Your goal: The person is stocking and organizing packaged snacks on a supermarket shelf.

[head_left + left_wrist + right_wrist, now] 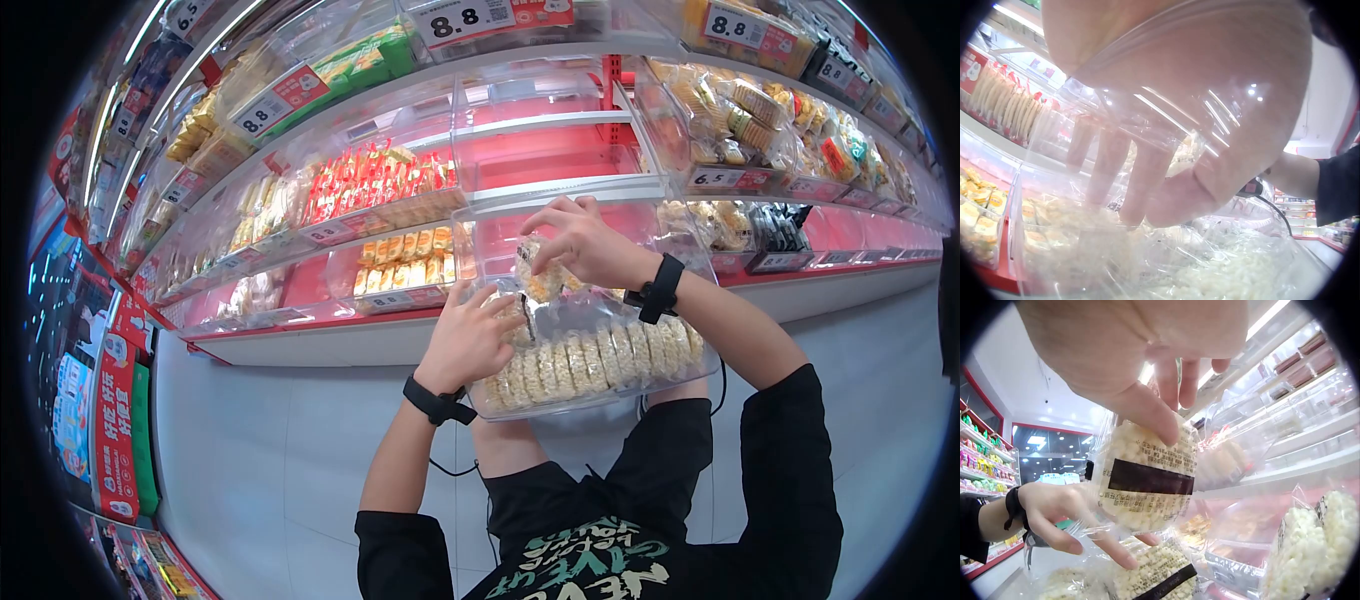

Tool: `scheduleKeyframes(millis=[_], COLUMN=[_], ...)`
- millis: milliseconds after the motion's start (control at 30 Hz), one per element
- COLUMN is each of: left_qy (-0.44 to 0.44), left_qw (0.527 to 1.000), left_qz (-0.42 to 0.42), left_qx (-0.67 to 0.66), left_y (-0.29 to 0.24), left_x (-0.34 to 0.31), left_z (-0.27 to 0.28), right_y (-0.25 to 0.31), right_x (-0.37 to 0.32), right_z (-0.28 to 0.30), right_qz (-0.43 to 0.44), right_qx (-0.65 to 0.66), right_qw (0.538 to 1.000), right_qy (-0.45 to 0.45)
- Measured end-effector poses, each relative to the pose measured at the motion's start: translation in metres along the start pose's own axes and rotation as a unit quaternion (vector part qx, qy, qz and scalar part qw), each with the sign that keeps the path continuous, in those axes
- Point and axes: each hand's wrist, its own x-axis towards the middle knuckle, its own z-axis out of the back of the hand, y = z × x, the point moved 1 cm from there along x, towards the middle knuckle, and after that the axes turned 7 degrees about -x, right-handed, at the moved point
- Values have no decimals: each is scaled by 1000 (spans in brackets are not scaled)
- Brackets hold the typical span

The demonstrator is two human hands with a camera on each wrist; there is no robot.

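A wrapped puffed-rice cake with a dark label band is pinched by my right hand over a clear plastic bin. The right thumb presses its printed face. My left hand is over the bin's left side, its fingers fairly straight. In the right wrist view, the left fingertips touch another wrapped cake lower down. Clear plastic covers part of the left hand in the left wrist view. A row of wrapped cakes stands on edge in the bin's near part.
Shelves with price tags curve around the front. Red-wrapped snacks and yellow packets fill bins to the left. More bagged snacks are at the right. The bin sits above the person's knees, over a grey floor.
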Motion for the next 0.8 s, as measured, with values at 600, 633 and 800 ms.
scheduleKeyframes(millis=[600,633,800], left_qy=[6,8,6], left_qw=[1000,1000,1000], left_qz=[4,4,27], left_qx=[3,1,-8], left_y=[-1,-1,-2], left_x=[1,1,3], left_z=[1,2,3], right_y=[-7,-9,0], right_x=[-14,-14,-12], right_z=[-61,-61,-62], right_qz=[-231,-268,-331], right_qx=[155,140,267], right_qw=[960,951,850], right_qy=[43,66,311])
